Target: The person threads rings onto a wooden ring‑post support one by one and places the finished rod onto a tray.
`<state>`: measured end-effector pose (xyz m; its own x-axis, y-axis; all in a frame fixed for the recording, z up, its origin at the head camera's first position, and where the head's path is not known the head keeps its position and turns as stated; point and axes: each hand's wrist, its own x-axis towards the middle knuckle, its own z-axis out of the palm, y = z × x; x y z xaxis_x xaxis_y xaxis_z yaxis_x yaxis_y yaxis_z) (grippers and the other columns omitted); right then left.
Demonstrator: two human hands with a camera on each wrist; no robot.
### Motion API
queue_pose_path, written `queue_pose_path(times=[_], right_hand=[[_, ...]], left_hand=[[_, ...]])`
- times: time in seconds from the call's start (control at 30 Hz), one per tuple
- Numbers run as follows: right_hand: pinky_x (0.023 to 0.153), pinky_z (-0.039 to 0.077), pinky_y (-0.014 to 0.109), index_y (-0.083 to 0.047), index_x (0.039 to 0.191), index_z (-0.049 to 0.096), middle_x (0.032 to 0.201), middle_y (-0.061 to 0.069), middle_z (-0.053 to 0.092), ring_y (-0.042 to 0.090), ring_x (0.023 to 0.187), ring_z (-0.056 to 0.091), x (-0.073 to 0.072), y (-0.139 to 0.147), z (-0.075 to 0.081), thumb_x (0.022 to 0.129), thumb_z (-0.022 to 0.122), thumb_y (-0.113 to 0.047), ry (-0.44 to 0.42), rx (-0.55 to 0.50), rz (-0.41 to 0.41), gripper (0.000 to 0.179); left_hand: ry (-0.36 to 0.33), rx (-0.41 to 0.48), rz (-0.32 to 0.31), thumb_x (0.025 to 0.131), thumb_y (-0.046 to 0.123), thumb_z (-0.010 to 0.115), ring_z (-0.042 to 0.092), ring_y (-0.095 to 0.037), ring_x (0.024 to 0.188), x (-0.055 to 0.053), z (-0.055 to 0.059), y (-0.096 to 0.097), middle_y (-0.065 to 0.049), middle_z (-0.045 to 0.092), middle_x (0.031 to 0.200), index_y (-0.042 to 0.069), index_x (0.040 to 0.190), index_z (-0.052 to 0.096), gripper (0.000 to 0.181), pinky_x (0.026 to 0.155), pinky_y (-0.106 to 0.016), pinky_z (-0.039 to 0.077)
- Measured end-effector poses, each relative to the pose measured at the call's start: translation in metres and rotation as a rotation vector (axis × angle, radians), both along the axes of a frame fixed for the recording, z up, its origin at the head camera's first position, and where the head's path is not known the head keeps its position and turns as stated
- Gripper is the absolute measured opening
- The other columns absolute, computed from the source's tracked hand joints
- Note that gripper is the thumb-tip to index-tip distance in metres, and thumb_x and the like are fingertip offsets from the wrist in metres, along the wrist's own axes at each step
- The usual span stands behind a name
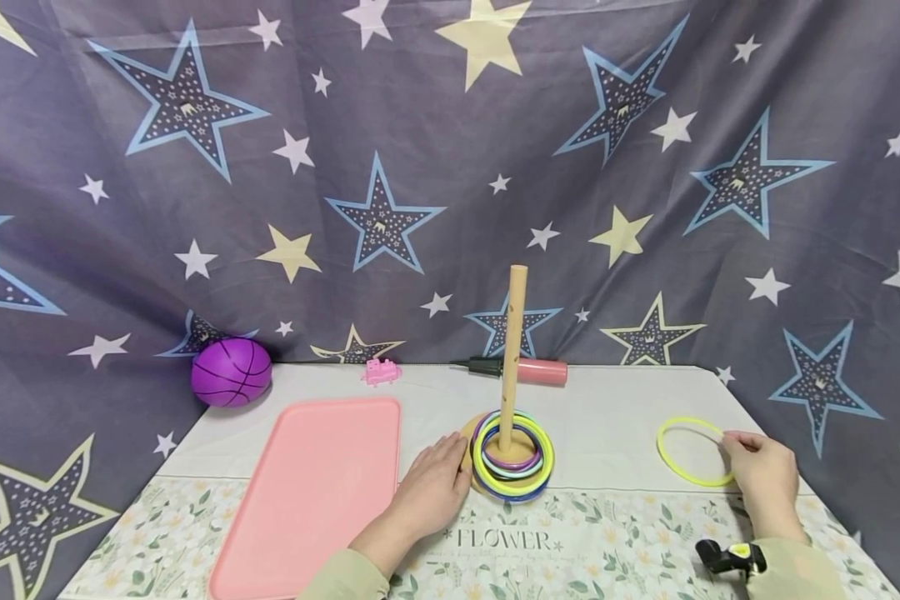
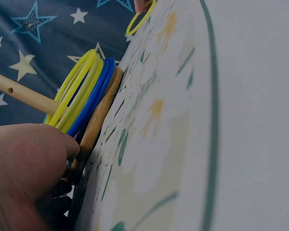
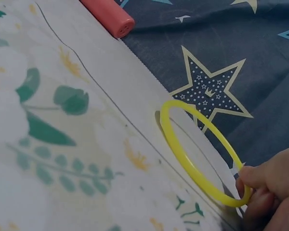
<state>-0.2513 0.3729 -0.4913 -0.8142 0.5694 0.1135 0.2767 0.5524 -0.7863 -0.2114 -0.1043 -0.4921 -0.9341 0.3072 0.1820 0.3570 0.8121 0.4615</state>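
Observation:
A wooden ring-toss stand [image 1: 513, 350] stands upright near the middle of the table, its post rising from a round base [image 2: 94, 127]. Several rings [image 1: 543, 467] in yellow, blue, purple, pale blue and black lie stacked around the post. Against the left side of the base rests my left hand [image 1: 431, 483], its fingers extended in the head view; the left wrist view hides part of them. On the right, my right hand [image 1: 765, 475] pinches the edge of a yellow ring [image 3: 183, 156] between thumb and fingers. That ring is tilted, to the right of the stand.
Left of the stand lies a pink tray [image 1: 315, 492]. Behind it are a purple ball [image 1: 232, 372] and a small pink toy [image 1: 382, 372]. A red and black hand pump [image 1: 543, 372] lies behind the post, before the star-patterned curtain [image 1: 420, 108].

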Motion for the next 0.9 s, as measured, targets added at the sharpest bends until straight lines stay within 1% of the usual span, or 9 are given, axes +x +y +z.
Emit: queue_pose_path(times=[0.13, 0.27, 0.33, 0.43, 0.53, 0.63, 0.73, 0.8, 0.9], right_hand=[[0.092, 0.045, 0.057, 0.008, 0.135, 0.07, 0.128, 0.033, 0.068, 0.048, 0.117, 0.06, 0.0, -0.002, 0.005, 0.114, 0.059, -0.027, 0.0, -0.013, -0.011, 0.042], [0.091, 0.044, 0.053, 0.004, 0.137, 0.071, 0.129, 0.03, 0.07, 0.044, 0.117, 0.062, -0.002, -0.005, 0.011, 0.115, 0.059, -0.031, 0.041, -0.011, -0.022, 0.044], [0.091, 0.045, 0.05, 0.003, 0.139, 0.072, 0.129, 0.028, 0.071, 0.04, 0.115, 0.062, -0.004, -0.009, 0.015, 0.115, 0.059, -0.032, 0.068, -0.012, -0.034, 0.044], [0.086, 0.047, 0.039, 0.001, 0.141, 0.072, 0.127, 0.024, 0.072, 0.029, 0.106, 0.063, -0.007, -0.014, 0.025, 0.115, 0.06, -0.035, 0.103, -0.044, -0.045, 0.046], [0.075, 0.046, 0.023, -0.002, 0.142, 0.073, 0.118, 0.011, 0.076, 0.011, 0.095, 0.06, -0.008, -0.02, 0.038, 0.113, 0.061, -0.038, 0.125, -0.092, -0.047, 0.048], [0.068, 0.047, 0.014, -0.004, 0.142, 0.073, 0.104, -0.007, 0.074, 0.0, 0.089, 0.057, -0.008, -0.029, 0.054, 0.112, 0.065, -0.04, 0.149, -0.173, -0.034, 0.048], [0.064, 0.05, 0.013, -0.008, 0.14, 0.075, 0.098, -0.021, 0.068, -0.002, 0.09, 0.058, -0.007, -0.041, 0.073, 0.11, 0.069, -0.039, 0.179, -0.295, -0.013, 0.043], [0.063, 0.052, 0.014, -0.012, 0.135, 0.077, 0.097, -0.022, 0.067, 0.002, 0.091, 0.059, -0.007, -0.05, 0.087, 0.109, 0.072, -0.035, 0.21, -0.382, 0.006, 0.035], [0.062, 0.052, 0.016, -0.018, 0.126, 0.08, 0.099, -0.018, 0.069, 0.006, 0.093, 0.059, -0.007, -0.063, 0.107, 0.108, 0.074, -0.032, 0.242, -0.455, 0.046, 0.024]], left_hand=[[0.004, -0.003, 0.001, 0.114, 0.021, 0.056, 0.04, -0.041, 0.159, -0.001, 0.0, 0.0, -0.024, 0.045, 0.169, -0.007, 0.162, 0.048, 0.056, 0.131, -0.06, 0.03], [0.007, -0.005, -0.001, 0.114, 0.021, 0.055, 0.04, -0.041, 0.159, -0.001, -0.001, -0.001, -0.024, 0.045, 0.169, -0.007, 0.162, 0.048, 0.056, 0.131, -0.06, 0.03], [0.009, -0.006, 0.0, 0.114, 0.021, 0.055, 0.04, -0.041, 0.159, -0.001, -0.002, -0.002, -0.024, 0.045, 0.169, -0.007, 0.162, 0.048, 0.055, 0.131, -0.06, 0.03], [0.015, -0.005, 0.002, 0.114, 0.021, 0.055, 0.041, -0.042, 0.159, 0.0, -0.002, -0.002, -0.025, 0.046, 0.169, -0.007, 0.161, 0.049, 0.055, 0.131, -0.06, 0.031], [0.013, -0.004, 0.001, 0.114, 0.021, 0.055, 0.041, -0.042, 0.159, 0.0, -0.002, -0.001, -0.025, 0.046, 0.169, -0.007, 0.161, 0.049, 0.055, 0.131, -0.06, 0.03], [0.009, -0.004, -0.003, 0.114, 0.021, 0.055, 0.04, -0.042, 0.159, 0.0, -0.002, -0.001, -0.024, 0.045, 0.169, -0.007, 0.161, 0.049, 0.055, 0.131, -0.06, 0.03], [0.007, -0.005, -0.003, 0.114, 0.021, 0.055, 0.04, -0.041, 0.159, 0.0, -0.002, -0.001, -0.024, 0.045, 0.17, -0.007, 0.162, 0.048, 0.056, 0.131, -0.06, 0.03], [0.008, -0.006, -0.001, 0.114, 0.021, 0.055, 0.04, -0.041, 0.159, -0.001, -0.003, 0.0, -0.024, 0.045, 0.17, -0.007, 0.162, 0.048, 0.056, 0.131, -0.06, 0.03], [0.007, -0.007, 0.0, 0.114, 0.022, 0.055, 0.04, -0.041, 0.159, -0.001, -0.003, 0.0, -0.023, 0.045, 0.17, -0.006, 0.162, 0.048, 0.056, 0.131, -0.06, 0.03]])
